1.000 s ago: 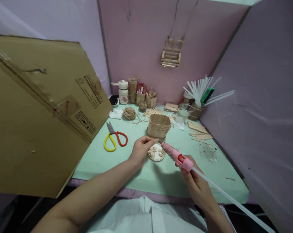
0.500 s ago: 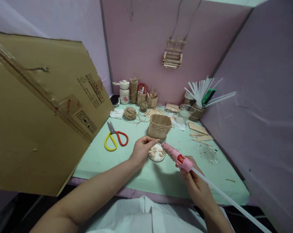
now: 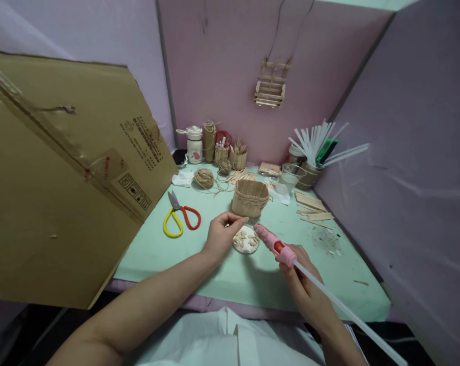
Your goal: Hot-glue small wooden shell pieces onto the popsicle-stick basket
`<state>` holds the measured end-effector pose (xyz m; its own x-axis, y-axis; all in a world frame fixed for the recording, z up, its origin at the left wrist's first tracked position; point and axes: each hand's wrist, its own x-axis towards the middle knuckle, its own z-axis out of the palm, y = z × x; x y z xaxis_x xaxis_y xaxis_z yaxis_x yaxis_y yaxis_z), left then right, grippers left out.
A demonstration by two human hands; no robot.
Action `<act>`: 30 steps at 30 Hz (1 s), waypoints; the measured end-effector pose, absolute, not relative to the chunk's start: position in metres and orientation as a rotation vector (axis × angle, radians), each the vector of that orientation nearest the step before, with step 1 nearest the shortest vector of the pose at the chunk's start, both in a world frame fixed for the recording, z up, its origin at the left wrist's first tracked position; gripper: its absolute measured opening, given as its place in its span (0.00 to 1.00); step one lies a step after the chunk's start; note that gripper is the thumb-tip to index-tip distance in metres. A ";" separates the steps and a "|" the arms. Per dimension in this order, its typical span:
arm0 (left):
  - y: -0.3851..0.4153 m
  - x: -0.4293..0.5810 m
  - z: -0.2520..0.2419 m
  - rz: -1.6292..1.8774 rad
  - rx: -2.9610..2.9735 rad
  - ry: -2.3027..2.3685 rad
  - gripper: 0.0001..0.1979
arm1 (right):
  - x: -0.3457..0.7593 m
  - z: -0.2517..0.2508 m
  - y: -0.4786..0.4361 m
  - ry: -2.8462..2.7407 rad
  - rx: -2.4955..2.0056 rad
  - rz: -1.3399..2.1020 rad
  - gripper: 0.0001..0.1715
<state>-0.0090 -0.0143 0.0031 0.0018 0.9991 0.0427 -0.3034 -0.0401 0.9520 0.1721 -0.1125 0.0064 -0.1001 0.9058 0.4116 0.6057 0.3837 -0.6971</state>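
Observation:
My right hand is wrapped round a pink hot glue gun, with a long clear glue stick trailing out of its back end. The gun's nozzle points left, close to the fingertips of my left hand. Those fingers are pinched on a small pale wooden piece, mostly hidden by the fingertips. Below them lies a round white dish with several small wooden pieces on it. Just behind my fingers stands a small basket made of wooden sticks, with twine around it.
Scissors with yellow and red handles lie at left, beside a big cardboard sheet. Behind are a twine ball and a white bottle. At right are wooden sticks, a plastic cup and a pot of glue sticks.
The glue gun has turned slightly in my right hand, its glue stick shifting a little left at the bottom. My left hand keeps its pinch almost in place.

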 end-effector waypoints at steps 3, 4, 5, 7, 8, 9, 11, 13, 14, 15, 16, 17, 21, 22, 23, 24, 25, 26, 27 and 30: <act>-0.012 -0.010 0.005 1.319 0.944 0.928 0.12 | 0.184 0.008 -0.107 -1.793 -1.423 0.350 0.15; -0.012 -0.010 0.006 1.281 0.905 0.918 0.13 | 0.192 0.007 -0.104 -1.802 -1.471 0.297 0.16; -0.011 -0.011 0.007 1.237 0.863 0.909 0.13 | 0.202 0.004 -0.100 -1.815 -1.529 0.241 0.17; -0.010 -0.012 0.008 1.146 0.779 0.879 0.14 | 0.226 -0.006 -0.092 -1.847 -1.622 0.087 0.20; -0.009 -0.012 0.009 1.102 0.740 0.850 0.15 | 0.239 -0.014 -0.088 -1.848 -1.671 0.009 0.21; -0.009 -0.013 0.009 1.057 0.706 0.811 0.15 | 0.252 -0.022 -0.084 -1.852 -1.718 -0.067 0.23; -0.008 -0.014 0.009 0.969 0.649 0.724 0.14 | 0.274 -0.039 -0.079 -1.876 -1.801 -0.172 0.23; -0.007 -0.015 0.009 0.883 0.601 0.641 0.12 | 0.288 -0.051 -0.076 -1.901 -1.856 -0.206 0.24; -0.007 -0.015 0.009 0.844 0.579 0.604 0.11 | 0.292 -0.052 -0.076 -1.909 -1.872 -0.208 0.24; -0.008 -0.016 0.009 0.809 0.562 0.567 0.11 | 0.293 -0.050 -0.076 -1.911 -1.879 -0.214 0.25; -0.008 -0.016 0.009 0.774 0.550 0.530 0.10 | 0.291 -0.043 -0.077 -1.904 -1.870 -0.225 0.25; -0.009 -0.017 0.009 0.737 0.545 0.495 0.10 | 0.286 -0.033 -0.078 -1.896 -1.842 -0.236 0.25; -0.013 -0.018 0.011 0.576 0.578 0.410 0.10 | 0.241 0.026 -0.084 -1.863 -1.464 -0.139 0.14; -0.015 -0.018 0.012 0.547 0.593 0.404 0.10 | 0.227 0.039 -0.084 -1.877 -1.338 -0.041 0.10; -0.016 -0.018 0.013 0.525 0.606 0.401 0.10 | 0.213 0.051 -0.082 -1.916 -1.221 0.055 0.08; -0.018 -0.019 0.014 0.506 0.616 0.399 0.10 | 0.200 0.060 -0.080 -1.966 -1.137 0.132 0.06; -0.019 -0.019 0.015 0.487 0.620 0.395 0.10 | 0.190 0.065 -0.077 -2.016 -1.071 0.181 0.06; -0.020 -0.020 0.016 0.463 0.622 0.391 0.11 | 0.181 0.069 -0.074 -2.067 -1.015 0.218 0.06; -0.020 -0.020 0.016 0.439 0.622 0.383 0.11 | 0.175 0.070 -0.070 -2.112 -0.974 0.250 0.07; -0.021 -0.022 0.016 0.378 0.623 0.351 0.12 | 0.169 0.069 -0.061 -2.196 -0.898 0.312 0.08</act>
<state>-0.0215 -0.0207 0.0162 0.8740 0.4415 -0.2028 -0.2343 0.7488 0.6200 0.1693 -0.0614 0.0686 -0.4888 0.6854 0.5398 0.5078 0.7266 -0.4628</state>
